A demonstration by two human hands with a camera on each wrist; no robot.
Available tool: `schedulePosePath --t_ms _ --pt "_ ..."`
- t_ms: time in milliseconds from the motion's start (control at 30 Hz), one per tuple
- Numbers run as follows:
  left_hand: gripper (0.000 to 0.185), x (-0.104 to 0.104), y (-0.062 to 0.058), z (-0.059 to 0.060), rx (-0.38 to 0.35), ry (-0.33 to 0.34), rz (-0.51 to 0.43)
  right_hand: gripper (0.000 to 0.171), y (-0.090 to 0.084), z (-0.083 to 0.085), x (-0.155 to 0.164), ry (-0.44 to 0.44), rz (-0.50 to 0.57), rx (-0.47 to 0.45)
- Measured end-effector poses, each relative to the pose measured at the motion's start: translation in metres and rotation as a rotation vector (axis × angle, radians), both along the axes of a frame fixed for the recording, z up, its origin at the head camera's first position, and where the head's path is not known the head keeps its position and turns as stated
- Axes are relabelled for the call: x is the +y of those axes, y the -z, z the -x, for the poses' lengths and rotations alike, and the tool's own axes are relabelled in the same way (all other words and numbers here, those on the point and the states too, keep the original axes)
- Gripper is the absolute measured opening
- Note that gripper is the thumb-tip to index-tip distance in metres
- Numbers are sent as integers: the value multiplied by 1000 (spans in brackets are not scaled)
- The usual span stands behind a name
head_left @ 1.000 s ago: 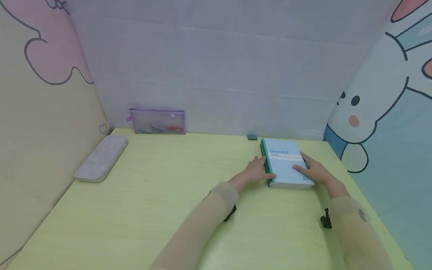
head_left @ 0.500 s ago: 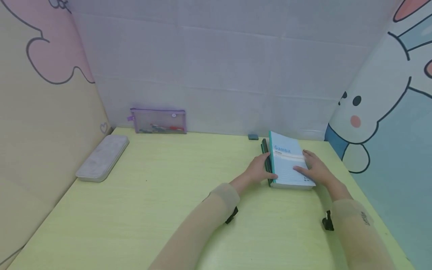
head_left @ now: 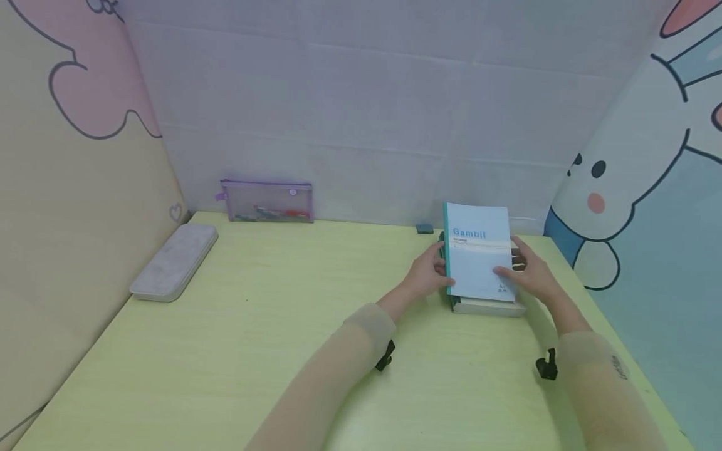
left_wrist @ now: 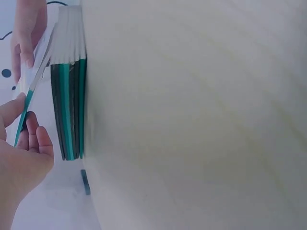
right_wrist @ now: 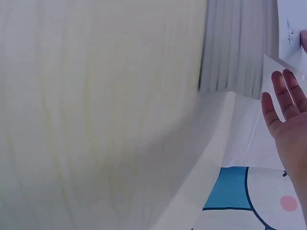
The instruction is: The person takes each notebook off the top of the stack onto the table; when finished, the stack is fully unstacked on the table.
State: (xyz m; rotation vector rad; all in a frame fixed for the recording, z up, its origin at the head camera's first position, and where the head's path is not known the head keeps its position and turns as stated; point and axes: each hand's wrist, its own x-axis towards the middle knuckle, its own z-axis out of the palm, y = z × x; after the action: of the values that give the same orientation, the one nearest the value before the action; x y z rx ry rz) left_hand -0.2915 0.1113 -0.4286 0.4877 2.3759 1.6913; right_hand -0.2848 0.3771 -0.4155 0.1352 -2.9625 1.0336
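A pale blue notebook point(head_left: 479, 254) with a teal spine and "Gambit" on its cover is held tilted above a stack of notebooks point(head_left: 489, 307). My left hand point(head_left: 420, 275) pinches its spine side, thumb on the cover and fingers curled underneath. On the opposite edge, my right hand point(head_left: 533, 275) holds it with the thumb on the cover and the fingers behind. In the left wrist view a gap shows between the lifted notebook point(left_wrist: 28, 98) and the stack's teal and dark spines point(left_wrist: 69, 110). The stack's white page edges point(right_wrist: 235, 48) appear in the right wrist view.
A small dark blue block point(head_left: 425, 229) lies at the table's back edge, left of the stack. A purple mesh pencil pouch point(head_left: 269, 202) leans on the back wall. At the left edge lies a grey case point(head_left: 175, 262). Walls border the table point(head_left: 282, 351).
The top notebook has come up off the stack, first with its far and spine side raised, then its near edge too. Both hands have risen slightly with it.
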Motion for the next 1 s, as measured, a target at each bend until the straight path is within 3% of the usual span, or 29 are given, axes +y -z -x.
schedulePosePath --t_ms 267,500,733,1000 --pt "105 -19 -13 9 62 41 -44 92 -20 1 -13 -79 69 79" --pt "113 -44 -19 25 89 124 2 79 -30 6 -32 -106 94 92" --pt "103 -73 -20 42 54 151 83 71 -30 16 -48 -174 30 47" --pt "87 -105 -11 54 30 138 167 71 -17 22 -72 -233 -12 50"
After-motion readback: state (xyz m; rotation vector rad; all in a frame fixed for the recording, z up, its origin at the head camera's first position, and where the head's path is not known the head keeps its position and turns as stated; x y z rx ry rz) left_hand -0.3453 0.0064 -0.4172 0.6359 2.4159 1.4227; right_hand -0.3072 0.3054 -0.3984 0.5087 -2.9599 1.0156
